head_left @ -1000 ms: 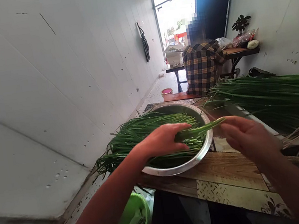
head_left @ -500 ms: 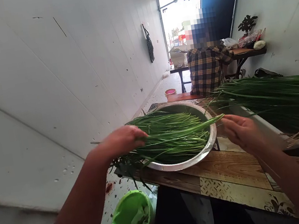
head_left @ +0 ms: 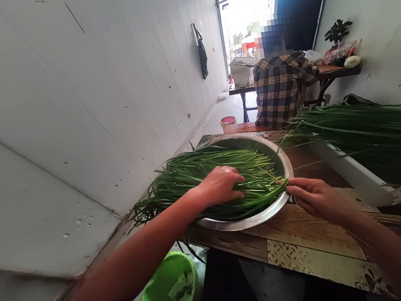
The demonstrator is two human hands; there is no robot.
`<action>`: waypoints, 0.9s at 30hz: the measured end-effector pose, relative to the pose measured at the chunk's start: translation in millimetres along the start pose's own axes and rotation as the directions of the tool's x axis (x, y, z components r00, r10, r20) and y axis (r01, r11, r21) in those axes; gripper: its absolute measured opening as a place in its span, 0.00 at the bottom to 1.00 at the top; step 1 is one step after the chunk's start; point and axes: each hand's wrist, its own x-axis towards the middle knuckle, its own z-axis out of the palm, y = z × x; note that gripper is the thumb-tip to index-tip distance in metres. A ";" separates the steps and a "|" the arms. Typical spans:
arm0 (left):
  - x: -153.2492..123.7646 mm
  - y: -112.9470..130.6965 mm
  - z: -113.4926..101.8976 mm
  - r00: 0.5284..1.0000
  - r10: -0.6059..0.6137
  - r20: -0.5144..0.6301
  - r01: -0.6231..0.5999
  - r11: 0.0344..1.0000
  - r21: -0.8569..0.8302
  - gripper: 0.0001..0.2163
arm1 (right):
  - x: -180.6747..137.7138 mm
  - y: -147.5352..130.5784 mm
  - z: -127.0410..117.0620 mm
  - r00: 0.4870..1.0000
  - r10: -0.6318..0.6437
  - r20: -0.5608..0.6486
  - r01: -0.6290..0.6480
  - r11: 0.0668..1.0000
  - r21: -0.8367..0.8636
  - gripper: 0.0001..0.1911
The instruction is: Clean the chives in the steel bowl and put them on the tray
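Observation:
A wide metal basin (head_left: 247, 223) holds a thick heap of long garlic chives (head_left: 224, 159), their leafy ends hanging over its left side. My left hand (head_left: 219, 185) is over the middle of the heap, palm down, thumb and fingers apart, with no stalk gripped. At the basin's right rim, my right hand (head_left: 311, 197) pinches the pale end of a green chive stalk (head_left: 279, 189) between thumb and fingertips. That stalk's other end merges into the heap. More chives (head_left: 365, 121) fill a white box (head_left: 350, 168) to the right.
The basin stands on a patterned wooden table (head_left: 306, 250). Below its left end is a green-lined bin (head_left: 162, 297) with scraps inside. Farther off, a person in a plaid shirt (head_left: 278, 91) sits at another table (head_left: 339, 72). A white wall (head_left: 67, 115) runs along the left.
My left hand has moved right, from the leafy ends to over the middle of the heap. My right hand has come lower and slightly left, with the stalk end at the rim.

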 end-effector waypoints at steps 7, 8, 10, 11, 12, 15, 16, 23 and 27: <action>18.1 18.5 6.7 0.980 -0.114 0.163 0.088 0.984 0.156 0.50 | 2.4 18.7 -3.7 0.995 -0.100 -0.027 0.097 0.991 -0.091 0.27; 19.5 15.6 1.4 0.984 -0.100 0.149 0.077 0.986 0.150 0.49 | 2.8 20.2 -3.8 0.991 -0.124 -0.040 0.118 0.985 -0.123 0.26; 23.3 6.3 -12.0 0.989 -0.102 0.107 0.088 0.988 0.129 0.45 | 3.2 21.3 -2.8 0.986 -0.154 -0.057 0.143 0.976 -0.162 0.24; 26.1 0.3 -18.5 0.989 -0.127 0.070 0.118 0.985 0.126 0.42 | 3.0 20.9 -1.7 0.984 -0.165 -0.066 0.152 0.974 -0.166 0.24; 29.8 -6.1 -23.7 0.987 -0.162 0.019 0.158 0.979 0.130 0.40 | 2.7 20.0 -0.2 0.983 -0.172 -0.072 0.158 0.974 -0.160 0.23; 45.5 -22.8 -27.7 0.966 -0.245 -0.085 0.256 0.954 0.153 0.38 | 1.6 15.9 4.6 0.979 -0.178 -0.099 0.167 0.979 -0.113 0.23; 51.4 -26.1 -25.4 0.961 -0.268 -0.065 0.275 0.946 0.169 0.39 | 1.3 14.7 5.9 0.977 -0.182 -0.109 0.172 0.980 -0.096 0.23; 54.9 -11.5 -18.8 0.911 -0.412 0.012 0.398 0.886 0.237 0.51 | 1.4 16.8 9.1 0.969 -0.186 -0.164 0.168 0.979 -0.113 0.22; 24.0 17.8 -17.3 0.961 -0.234 -0.148 0.259 0.949 0.178 0.41 | 3.2 22.7 10.5 0.930 -0.261 -0.260 0.228 0.962 -0.151 0.20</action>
